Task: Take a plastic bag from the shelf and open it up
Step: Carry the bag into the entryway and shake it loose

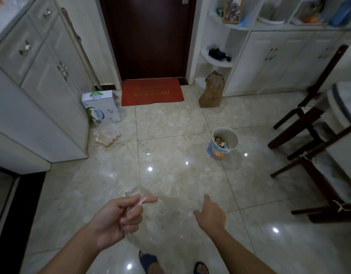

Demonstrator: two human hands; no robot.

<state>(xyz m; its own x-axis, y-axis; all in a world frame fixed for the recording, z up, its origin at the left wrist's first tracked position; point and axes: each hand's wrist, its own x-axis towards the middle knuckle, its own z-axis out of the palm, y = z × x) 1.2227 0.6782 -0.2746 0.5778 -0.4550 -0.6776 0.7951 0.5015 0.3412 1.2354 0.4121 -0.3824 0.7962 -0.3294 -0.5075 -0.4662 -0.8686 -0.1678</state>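
Note:
A thin clear plastic bag [166,212] hangs in front of me over the tiled floor, spread between my two hands and nearly see-through. My left hand [119,218] pinches one edge of it between thumb and fingers. My right hand [210,213] is on the bag's other side, fingers curled downward at its edge; the grip there is hard to make out. The white shelves [218,58] stand far ahead on the right beside the door.
A small bin [223,143] with rubbish stands on the floor ahead right. Dark wooden chairs [313,135] line the right side. A white carton [101,107] and white cabinets [42,91] are on the left. A red doormat [151,91] lies at the dark door. My sandalled feet [150,263] show below.

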